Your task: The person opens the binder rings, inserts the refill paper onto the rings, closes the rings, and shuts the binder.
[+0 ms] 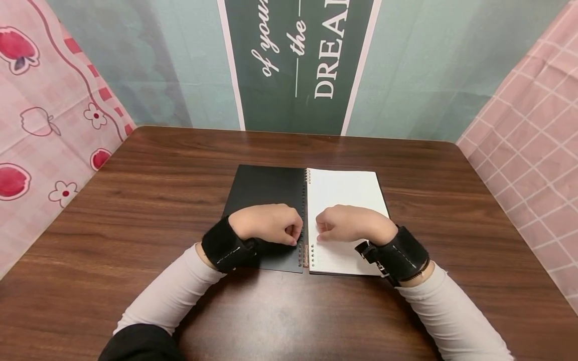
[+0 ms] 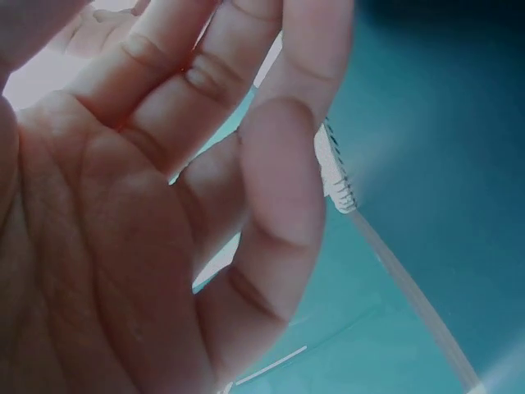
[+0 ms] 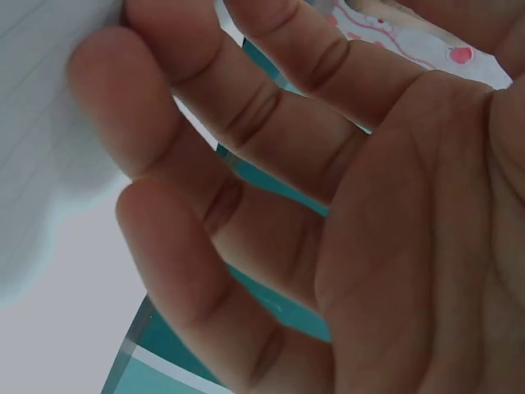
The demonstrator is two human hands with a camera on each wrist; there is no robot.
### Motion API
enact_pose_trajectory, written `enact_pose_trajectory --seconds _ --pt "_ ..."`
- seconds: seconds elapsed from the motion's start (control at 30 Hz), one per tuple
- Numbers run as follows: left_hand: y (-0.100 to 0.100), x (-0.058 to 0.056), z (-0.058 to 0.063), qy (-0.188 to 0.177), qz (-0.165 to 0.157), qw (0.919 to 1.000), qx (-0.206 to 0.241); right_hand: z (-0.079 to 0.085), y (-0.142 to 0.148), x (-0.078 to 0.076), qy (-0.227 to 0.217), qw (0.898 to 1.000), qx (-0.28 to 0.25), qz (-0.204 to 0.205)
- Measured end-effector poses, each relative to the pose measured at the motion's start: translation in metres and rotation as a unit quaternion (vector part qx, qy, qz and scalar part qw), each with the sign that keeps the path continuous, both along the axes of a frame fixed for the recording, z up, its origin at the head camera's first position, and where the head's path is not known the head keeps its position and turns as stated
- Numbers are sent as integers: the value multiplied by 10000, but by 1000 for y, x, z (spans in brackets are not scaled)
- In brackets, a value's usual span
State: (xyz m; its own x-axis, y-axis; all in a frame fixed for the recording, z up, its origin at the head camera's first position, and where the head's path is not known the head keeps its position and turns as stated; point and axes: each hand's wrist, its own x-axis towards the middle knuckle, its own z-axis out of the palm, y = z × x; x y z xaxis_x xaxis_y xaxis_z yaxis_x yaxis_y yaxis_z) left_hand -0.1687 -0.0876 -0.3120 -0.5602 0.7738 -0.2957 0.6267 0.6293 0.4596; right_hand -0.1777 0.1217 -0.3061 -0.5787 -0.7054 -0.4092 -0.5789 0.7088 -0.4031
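A spiral notebook lies opened flat on the table, its black cover [image 1: 271, 186] on the left and a white lined page [image 1: 345, 188] on the right. My left hand [image 1: 270, 223] is over the black cover beside the coil binding [image 1: 306, 255], fingers loosely bent with nothing in them. In the left wrist view, the palm and bent fingers of that hand [image 2: 164, 189] show an unfilled hollow. Over the white page is my right hand [image 1: 352, 223], also holding nothing. The right wrist view has its curved fingers [image 3: 156, 246] with their tips close to the lined page [image 3: 49, 164].
The dark wood table [image 1: 171, 190] extends around the notebook. Behind it hangs a blue-green cloth with a dark lettered panel [image 1: 293, 113]. Pink patterned cloth [image 1: 67, 130] borders the left side, and pink checked cloth [image 1: 537, 130] the right. Both wrists wear black straps [image 1: 226, 245].
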Motion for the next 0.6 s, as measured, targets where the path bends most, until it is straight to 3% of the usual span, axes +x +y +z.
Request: enact_pose_trajectory --seconds 0.6 --pt "7 4 -4 314 85 9995 -11 -2 -6 3 52 9996 -176 233"
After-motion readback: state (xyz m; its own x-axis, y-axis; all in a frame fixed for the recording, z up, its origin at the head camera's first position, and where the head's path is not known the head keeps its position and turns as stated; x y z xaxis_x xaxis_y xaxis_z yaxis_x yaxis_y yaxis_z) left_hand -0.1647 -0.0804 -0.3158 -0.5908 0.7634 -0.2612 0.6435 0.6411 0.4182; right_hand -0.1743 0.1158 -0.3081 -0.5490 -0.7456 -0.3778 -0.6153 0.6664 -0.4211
